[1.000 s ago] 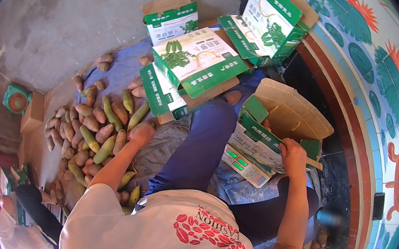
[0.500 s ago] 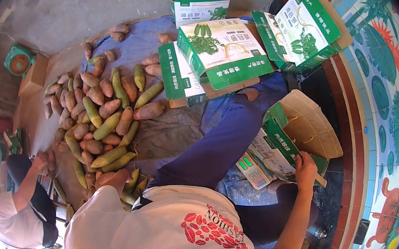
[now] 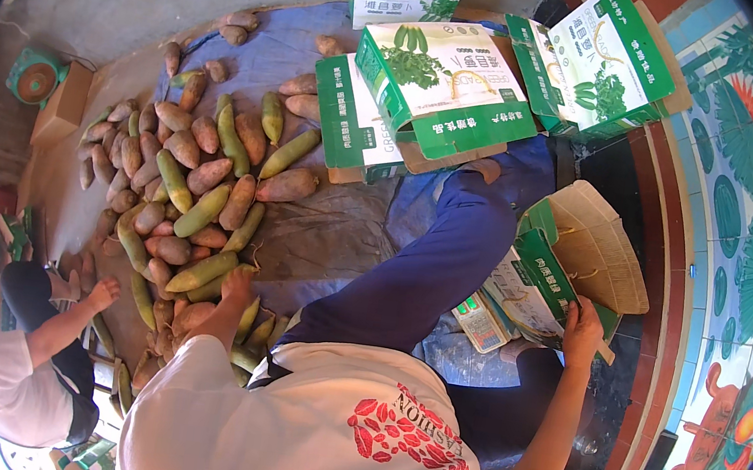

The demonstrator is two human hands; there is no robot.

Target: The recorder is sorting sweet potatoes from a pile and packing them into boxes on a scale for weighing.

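Just left of the left hand (image 3: 236, 293), long smooth green radish (image 3: 202, 273), axis slanting up-right toward the fingers; cannot tell whether spread or pinching. Well apart, right hand (image 3: 583, 333) pinching near edge of open green-and-white cardboard carton (image 3: 520, 288).

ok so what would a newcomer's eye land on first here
Probably the reddish-brown tubers and long green vegetables heaped left of centre, with the left hand at their near side. Next come the bright green-and-white cartons at the top, and the open carton at right, its edge held by the right hand.
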